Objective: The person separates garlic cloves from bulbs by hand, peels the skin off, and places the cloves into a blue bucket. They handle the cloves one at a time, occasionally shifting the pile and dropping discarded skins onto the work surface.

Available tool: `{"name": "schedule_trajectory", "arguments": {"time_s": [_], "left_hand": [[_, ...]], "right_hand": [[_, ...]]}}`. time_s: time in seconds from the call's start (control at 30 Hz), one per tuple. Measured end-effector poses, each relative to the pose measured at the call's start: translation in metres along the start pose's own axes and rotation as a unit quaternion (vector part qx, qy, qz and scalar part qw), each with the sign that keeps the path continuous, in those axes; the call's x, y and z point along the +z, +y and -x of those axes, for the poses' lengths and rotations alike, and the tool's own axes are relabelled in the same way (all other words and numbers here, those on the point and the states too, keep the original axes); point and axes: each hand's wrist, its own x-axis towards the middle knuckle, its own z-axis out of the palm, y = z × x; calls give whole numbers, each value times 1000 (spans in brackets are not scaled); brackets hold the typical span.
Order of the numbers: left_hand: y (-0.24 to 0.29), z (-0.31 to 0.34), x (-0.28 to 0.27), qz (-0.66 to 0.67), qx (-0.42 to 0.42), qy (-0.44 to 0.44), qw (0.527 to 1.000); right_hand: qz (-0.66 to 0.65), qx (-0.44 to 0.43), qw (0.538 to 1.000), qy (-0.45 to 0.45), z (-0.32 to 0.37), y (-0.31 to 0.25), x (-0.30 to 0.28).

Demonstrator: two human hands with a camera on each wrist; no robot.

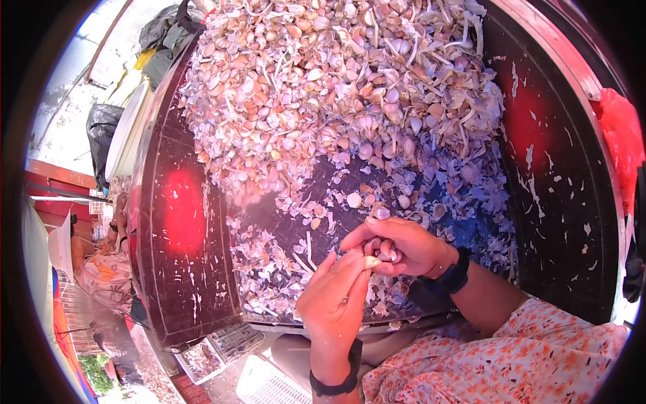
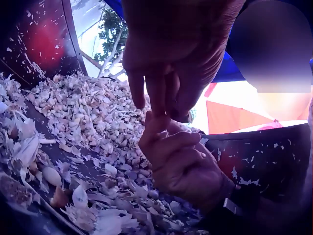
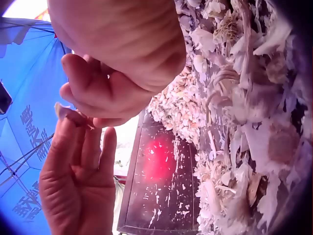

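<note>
In the head view my left hand (image 1: 334, 293) reaches in from below and pinches a pale garlic clove (image 1: 372, 262) at its fingertips. My right hand (image 1: 420, 248) meets it there, fingers curled at the same clove; darker cloves (image 1: 388, 253) show within its curl. The right wrist view has the clove (image 3: 73, 115) between the left thumb and fingers (image 3: 59, 147), against the curled right hand (image 3: 117, 73). Seen from the left wrist, the fingertips of both hands overlap and hide the clove. Another purple clove (image 1: 382, 213) shows just beyond the right hand.
A large heap of garlic cloves (image 1: 309, 87) and papery skins fills the far part of a dark, high-sided tray (image 1: 182, 269). Loose skins (image 1: 269, 269) lie around the hands. White baskets (image 1: 269, 380) stand below the near edge. Another person (image 1: 101, 269) sits at the left.
</note>
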Motion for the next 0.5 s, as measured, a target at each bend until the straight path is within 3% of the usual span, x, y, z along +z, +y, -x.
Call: {"name": "schedule_trajectory", "arguments": {"time_s": [0.13,0.23,0.37,0.5], "left_hand": [[7,9,-1,-59,14,17,998],[11,42,-14,-62,-53,62,995],[3,119,-38,-60,-153,49,985],[4,210,-53,-8,-300,63,952]], "right_hand": [[4,-11,1000,-21,-3,8,1],[23,1,1000,-8,0,4,9],[-6,24,998,-54,-5,8,4],[2,13,1000,0,-1,8,13]]}}
